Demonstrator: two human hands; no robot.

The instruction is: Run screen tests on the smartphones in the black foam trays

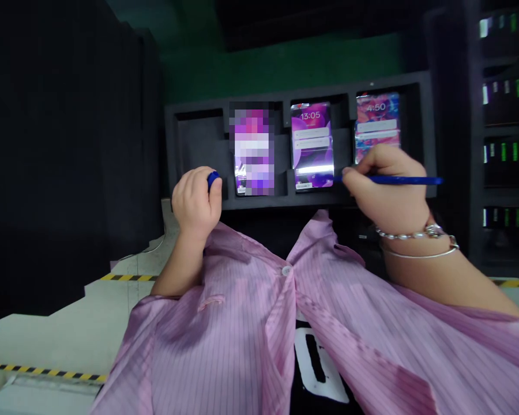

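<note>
The middle phone (312,144), its lit screen reading 13:05, lies in a recess of the dark tray (199,138), long axis running away from the person's body. From where I stand, the right hand (391,187) is the nearer, with the phone just to its left. This hand is closed in a pinch on a slim blue pen (406,180), held crosswise to the phone with its point at the lower screen; whether they touch, I cannot tell. The left hand (194,202), curled at the tray's near edge, has a small blue piece (213,178) under its thumb. Glossy, flat slabs flank the middle one: the left phone (253,150), partly blurred, and the right phone (377,124), partly covered by the hand. The tray is matte, with squared, stepped recesses. Outermost: a striped pink shirt (203,346), softly folded, and smooth metal bracelets (417,253).
</note>
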